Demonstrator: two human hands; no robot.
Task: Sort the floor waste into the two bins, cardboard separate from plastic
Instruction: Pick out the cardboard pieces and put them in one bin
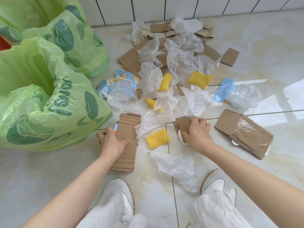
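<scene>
Nearest, at the bottom edge, two white sneakers (120, 193) and pale trouser legs, w/ both bare forearms reaching fwd over a glossy tiled floor (49, 170). A crumpled clear plastic sheet (176, 167) lies between the feet.

Left hand (110, 143) grips the left edge of a long corrugated cardboard strip (127, 145): thumb lies on top, fingers curl under the edge, and a bit of blue-orange printed card shows at the fingertips. Right hand (196, 133) holds a smaller cardboard piece (181, 125), fingers curled over its far edge, thumb on the near side; white paper peeks out below the palm. Between the hands sits a yellow foam fruit net (157, 137), touching neither.

Right of the right hand, apart from it: a folded cardboard stack (243, 134) w/ clear tape on top.

Left side: two bins lined w/ green lemon-print bags, the near bin (41, 104) just beside the long strip, the far bin (74, 43) behind it.

Mid-floor pile: more clear plastic film (179, 63), several yellow foam nets (199, 79), blue printed carton scraps (121, 79), another blue carton piece (224, 91) to the right.

Farthest: torn brown cardboard pieces (131, 58) under and around the film, one small square (230, 56) lying apart, then a white tiled wall (181, 9).
</scene>
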